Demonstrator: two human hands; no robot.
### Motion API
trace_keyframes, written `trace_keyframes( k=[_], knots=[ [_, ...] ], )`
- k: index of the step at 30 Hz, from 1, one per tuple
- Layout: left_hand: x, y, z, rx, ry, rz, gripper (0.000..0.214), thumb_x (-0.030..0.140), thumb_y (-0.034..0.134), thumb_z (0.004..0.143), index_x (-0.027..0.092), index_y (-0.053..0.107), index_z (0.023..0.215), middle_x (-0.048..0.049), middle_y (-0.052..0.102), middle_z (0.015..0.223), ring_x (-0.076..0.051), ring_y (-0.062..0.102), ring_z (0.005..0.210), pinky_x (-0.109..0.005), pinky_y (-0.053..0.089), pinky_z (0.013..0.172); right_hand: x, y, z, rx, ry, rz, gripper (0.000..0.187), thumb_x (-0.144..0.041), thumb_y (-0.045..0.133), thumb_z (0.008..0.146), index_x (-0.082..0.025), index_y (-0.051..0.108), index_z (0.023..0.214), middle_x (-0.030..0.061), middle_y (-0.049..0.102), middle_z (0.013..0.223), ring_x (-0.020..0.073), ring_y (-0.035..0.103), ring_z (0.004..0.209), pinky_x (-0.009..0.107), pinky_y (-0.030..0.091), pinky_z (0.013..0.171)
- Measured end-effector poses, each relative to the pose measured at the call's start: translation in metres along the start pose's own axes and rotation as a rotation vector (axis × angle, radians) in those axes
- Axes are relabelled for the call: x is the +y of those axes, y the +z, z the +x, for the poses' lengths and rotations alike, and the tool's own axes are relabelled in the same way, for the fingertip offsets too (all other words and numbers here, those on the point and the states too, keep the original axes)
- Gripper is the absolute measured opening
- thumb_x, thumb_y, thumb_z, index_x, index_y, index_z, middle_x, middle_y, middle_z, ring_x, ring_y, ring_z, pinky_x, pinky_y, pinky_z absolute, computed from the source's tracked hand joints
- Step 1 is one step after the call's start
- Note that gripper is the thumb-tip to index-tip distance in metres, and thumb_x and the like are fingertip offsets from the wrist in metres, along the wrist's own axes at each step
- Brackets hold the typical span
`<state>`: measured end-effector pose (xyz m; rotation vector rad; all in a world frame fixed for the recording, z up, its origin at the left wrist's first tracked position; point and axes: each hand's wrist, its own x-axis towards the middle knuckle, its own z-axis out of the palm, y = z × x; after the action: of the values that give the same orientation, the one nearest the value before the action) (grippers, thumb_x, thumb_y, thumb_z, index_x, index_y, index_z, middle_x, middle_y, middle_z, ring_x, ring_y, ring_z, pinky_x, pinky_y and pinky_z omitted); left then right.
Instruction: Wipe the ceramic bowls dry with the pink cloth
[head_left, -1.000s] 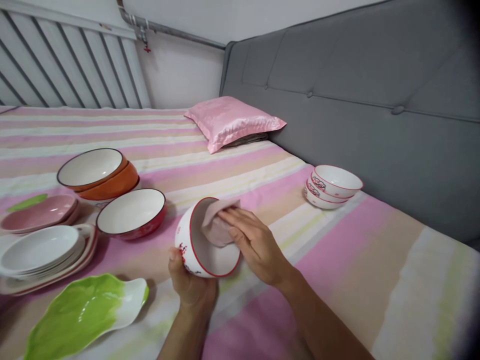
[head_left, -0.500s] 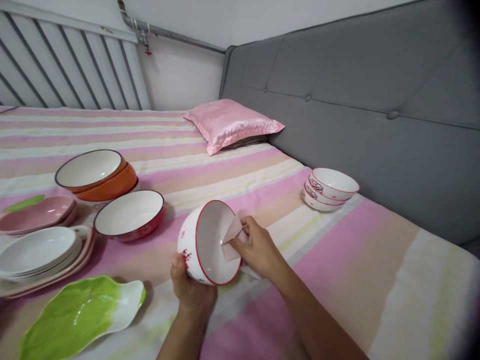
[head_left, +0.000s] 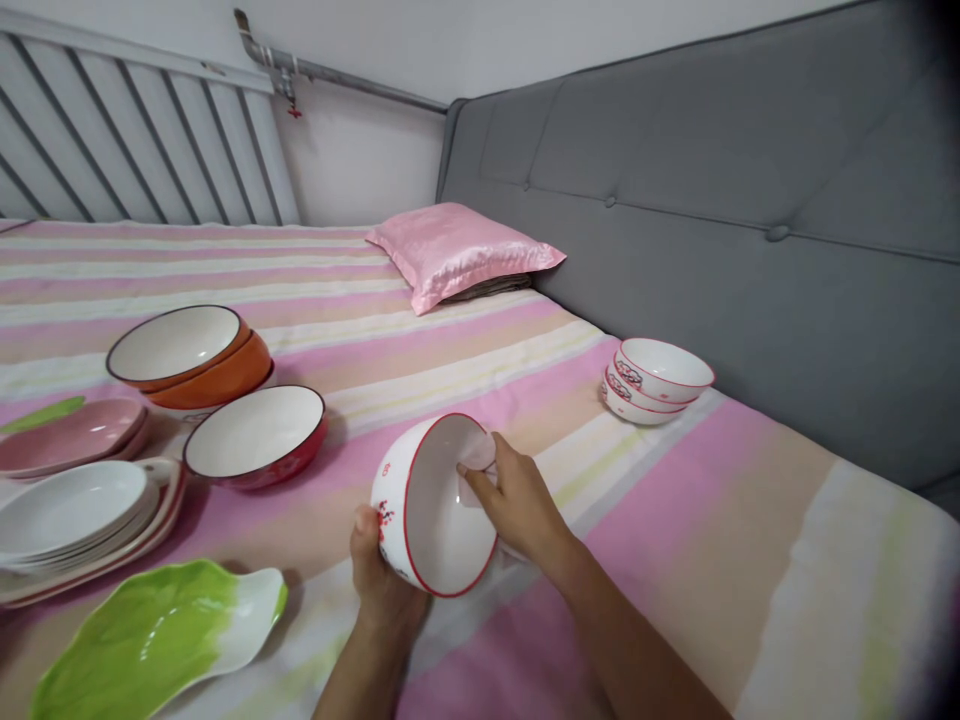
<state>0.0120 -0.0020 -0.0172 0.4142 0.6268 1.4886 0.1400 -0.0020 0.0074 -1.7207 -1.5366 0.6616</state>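
Note:
A white bowl (head_left: pixel 424 520) with a red rim and a red floral print is held tilted on its side, its opening turned to the right. My left hand (head_left: pixel 386 575) grips it from below and the left, thumb on the outer wall. Between the thumb and fingers of my right hand (head_left: pixel 521 500) is a thin pale pink cloth (head_left: pixel 474 487), pressed at the bowl's inner wall near the right rim. Part of the cloth hangs outside, behind the bowl. The fingers under the bowl are mostly hidden.
Stacked matching bowls (head_left: pixel 660 375) stand right, by the grey headboard (head_left: pixel 712 170). At left are orange bowls (head_left: pixel 217 375), a red bowl (head_left: pixel 259 435), pink dishes (head_left: pixel 71 435), white oval plates (head_left: pixel 67 510) and a green leaf-shaped dish (head_left: pixel 142 625). A pink pillow (head_left: pixel 465 250) lies behind.
The bowl has shifted slightly right and down in my left hand. My right hand has moved the cloth a little higher along the bowl's inside, towards the rim.

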Motion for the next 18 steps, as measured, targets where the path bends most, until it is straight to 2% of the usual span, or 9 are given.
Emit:
trace_keyframes(
  k=[6,12,15,18],
  knots=[
    [0.011,0.003,0.005,-0.015,-0.180,0.131,0.046,0.058,0.070,0.059,0.016,0.071,0.077,-0.0073,0.073,0.071,-0.032,0.068,0.085,-0.038,0.055,0.076,0.001,-0.014,0.003,-0.011,-0.055,-0.236,0.010,-0.026,0.049,0.087,-0.019,0.050,0.094,0.0075,0.068,0.083,0.0232,0.063,0.079,0.026,0.037,0.062],
    [0.020,0.004,0.006,-0.073,-0.479,0.214,0.054,0.055,0.065,0.067,0.011,0.069,0.099,-0.0115,0.074,0.080,-0.033,0.069,0.082,-0.040,0.053,0.076,-0.001,-0.028,0.002,-0.082,-0.134,-0.353,0.013,-0.026,0.048,0.088,-0.021,0.050,0.099,0.0044,0.067,0.079,0.0206,0.062,0.074,0.025,0.031,0.060],
    [0.025,0.004,0.005,-0.052,-0.650,0.262,0.057,0.055,0.060,0.073,0.012,0.066,0.109,-0.0116,0.074,0.082,-0.032,0.069,0.080,-0.041,0.052,0.076,-0.002,-0.033,-0.001,-0.132,-0.171,-0.369,0.010,-0.024,0.049,0.086,-0.021,0.052,0.096,0.0026,0.066,0.078,0.0188,0.060,0.073,0.024,0.029,0.059],
    [0.027,0.005,0.005,-0.036,-0.764,0.340,0.058,0.054,0.059,0.075,0.012,0.063,0.115,-0.0110,0.074,0.082,-0.032,0.070,0.080,-0.041,0.052,0.077,-0.001,-0.036,-0.003,-0.192,-0.216,-0.358,0.011,-0.021,0.049,0.085,-0.022,0.054,0.095,0.0015,0.065,0.078,0.0172,0.059,0.072,0.023,0.029,0.059]
  ],
)
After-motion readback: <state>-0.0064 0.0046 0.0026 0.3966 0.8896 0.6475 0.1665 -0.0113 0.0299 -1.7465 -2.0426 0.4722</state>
